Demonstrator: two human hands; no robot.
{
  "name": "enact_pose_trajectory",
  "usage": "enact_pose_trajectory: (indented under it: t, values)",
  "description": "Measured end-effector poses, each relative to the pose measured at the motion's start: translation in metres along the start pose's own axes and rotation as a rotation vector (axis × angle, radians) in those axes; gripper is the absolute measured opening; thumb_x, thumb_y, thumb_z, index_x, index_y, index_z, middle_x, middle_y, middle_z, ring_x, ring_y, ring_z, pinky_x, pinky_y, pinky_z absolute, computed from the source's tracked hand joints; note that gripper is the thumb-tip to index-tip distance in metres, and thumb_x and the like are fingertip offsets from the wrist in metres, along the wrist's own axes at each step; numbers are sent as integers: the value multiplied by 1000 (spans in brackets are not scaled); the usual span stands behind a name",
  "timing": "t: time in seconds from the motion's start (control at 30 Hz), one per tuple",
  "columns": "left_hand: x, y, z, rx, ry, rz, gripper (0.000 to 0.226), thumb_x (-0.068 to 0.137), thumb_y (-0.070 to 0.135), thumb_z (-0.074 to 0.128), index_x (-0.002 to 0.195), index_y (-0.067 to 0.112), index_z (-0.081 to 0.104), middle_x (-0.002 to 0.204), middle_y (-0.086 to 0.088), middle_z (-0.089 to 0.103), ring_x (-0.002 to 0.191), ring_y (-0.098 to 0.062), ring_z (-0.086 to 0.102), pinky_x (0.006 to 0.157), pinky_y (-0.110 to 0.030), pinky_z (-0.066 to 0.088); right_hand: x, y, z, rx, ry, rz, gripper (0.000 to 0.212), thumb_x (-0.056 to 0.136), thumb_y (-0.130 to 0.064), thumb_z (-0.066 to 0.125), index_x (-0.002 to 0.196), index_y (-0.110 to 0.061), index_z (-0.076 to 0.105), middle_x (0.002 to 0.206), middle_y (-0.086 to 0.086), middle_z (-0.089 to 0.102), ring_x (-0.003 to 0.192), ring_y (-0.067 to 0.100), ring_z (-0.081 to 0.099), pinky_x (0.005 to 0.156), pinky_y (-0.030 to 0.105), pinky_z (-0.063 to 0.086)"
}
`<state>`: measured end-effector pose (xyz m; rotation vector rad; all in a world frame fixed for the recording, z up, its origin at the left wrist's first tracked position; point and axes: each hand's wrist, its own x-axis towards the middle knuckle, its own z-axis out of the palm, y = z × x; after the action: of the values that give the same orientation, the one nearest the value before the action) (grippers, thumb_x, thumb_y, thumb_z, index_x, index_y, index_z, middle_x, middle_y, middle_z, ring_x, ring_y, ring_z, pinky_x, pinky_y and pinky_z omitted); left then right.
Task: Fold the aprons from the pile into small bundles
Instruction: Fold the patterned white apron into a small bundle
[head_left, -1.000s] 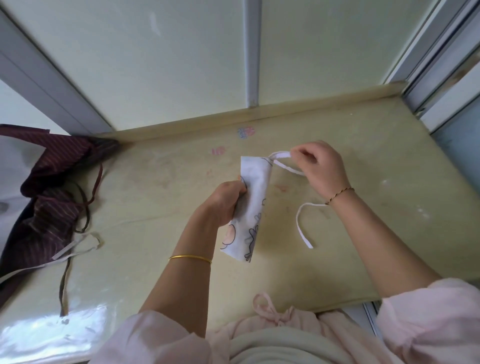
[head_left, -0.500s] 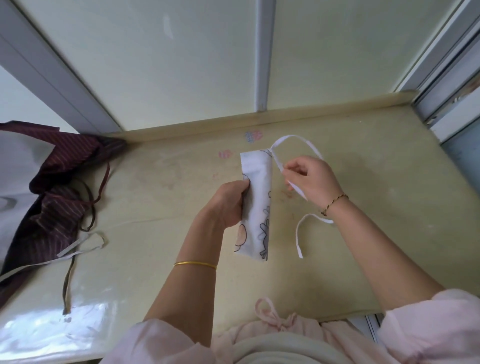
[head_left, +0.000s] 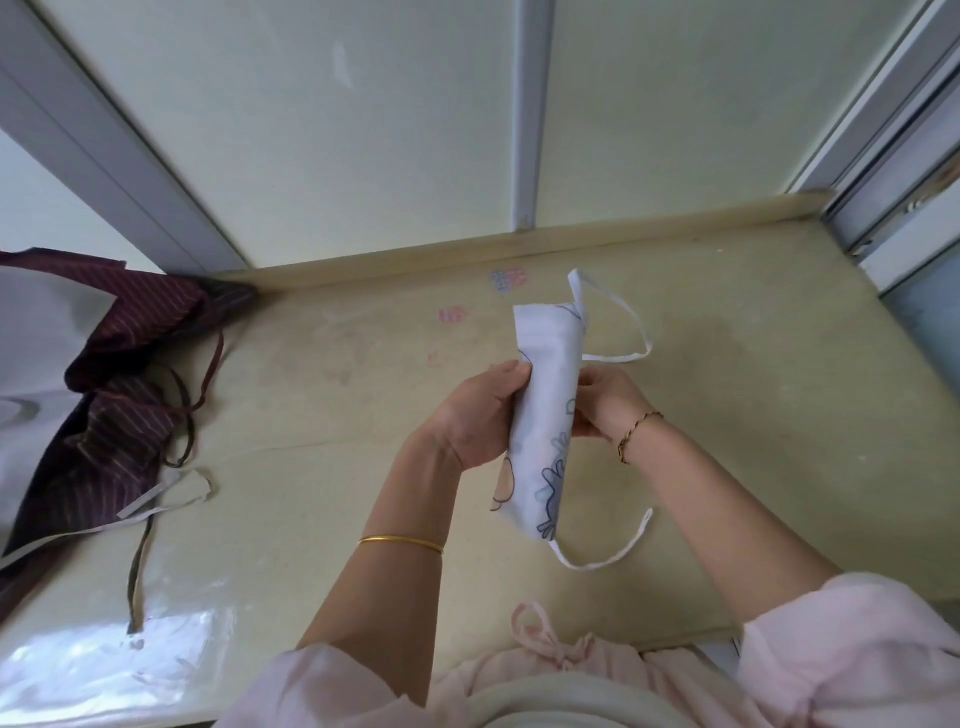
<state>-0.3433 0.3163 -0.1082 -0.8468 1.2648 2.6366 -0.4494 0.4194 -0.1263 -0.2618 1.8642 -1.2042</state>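
white apron (head_left: 545, 410): thin cloth, looking smooth and matt, print showing softly | its ties (head_left: 618, 357): flat cloth tape, lying matt | striped apron (head_left: 119, 431): dark cloth, showing fine stripes, matt | table (head_left: 779, 405): smooth hard top, wearing stains, glaring glossy at near-left corner | bangle (head_left: 400, 542): gleaming like polished gold-coloured metal | sleeve (head_left: 857, 649): soft pink cloth, looking matt

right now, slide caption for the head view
Left hand and right hand hold a folded white printed apron over the beige table, white ties trailing; maroon striped aprons piled at left.
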Motion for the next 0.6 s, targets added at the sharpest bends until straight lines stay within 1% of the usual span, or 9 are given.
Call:
enact_pose_trajectory:
  t: [0.03,0.1,0.2,0.27,0.33,0.43,0.47,0.53,0.6]
  values:
    - [0,1,1,7,-11,11,55,86,28,45,128,-7,46,111,-18,60,95,-27,61,86,-37,52,0,-1,-1,-13,2,26,4,87,-9,60,85,-6,61,73,10,62,67,24,59,81,46,56]
    - [2,2,1,25,-16,11,39,92,25,43,118,-2,53,107,-16,63,93,-25,62,87,-37,51,0,-4,-4,-73,-16,47,7,86,-9,59,91,-6,62,79,12,64,70,26,62,82,49,56]
    - [5,1,-1,45,6,-17,33,101,20,31,111,2,56,98,-10,67,82,-19,67,75,-30,54,-1,-15,-13,-143,29,-21,19,82,-2,58,100,-6,52,88,6,59,70,18,59,75,42,56]
    - [6,2,0,47,4,-28,33,101,19,30,114,1,55,94,-9,67,77,-18,67,69,-27,54,0,-22,-16,-169,154,-134,31,80,-2,61,102,-11,41,98,4,49,79,17,53,74,41,53]
    - [7,8,3,34,-4,-26,34,101,19,29,116,0,53,91,-9,67,74,-17,67,65,-25,54,2,-26,-12,-142,276,-251,35,77,-1,63,97,-15,38,103,5,44,86,22,49,76,44,51]
    - [7,19,0,63,26,-9,31,101,18,31,108,2,57,87,-8,67,72,-17,66,64,-25,53,3,-30,-4,39,482,-323,28,72,-1,59,79,-17,37,85,0,42,77,23,45,71,44,48]
    - [6,21,-4,93,45,-10,30,101,17,32,105,3,58,87,-9,66,72,-17,65,64,-26,53,4,-31,-4,46,570,-361,26,70,-2,59,79,-15,38,84,0,41,76,22,44,68,42,46]
    - [1,23,-12,130,61,-34,29,101,17,32,101,3,58,86,-9,65,71,-17,64,65,-27,51,5,-32,-12,-115,715,-474,30,69,-1,58,95,-8,46,97,2,43,86,24,46,72,35,39]
    - [-3,22,-20,119,41,-67,30,101,17,31,99,3,58,81,-8,67,68,-17,65,64,-27,51,13,-37,-23,-405,709,-600,59,67,0,60,124,-5,47,125,10,45,117,28,44,91,34,35]
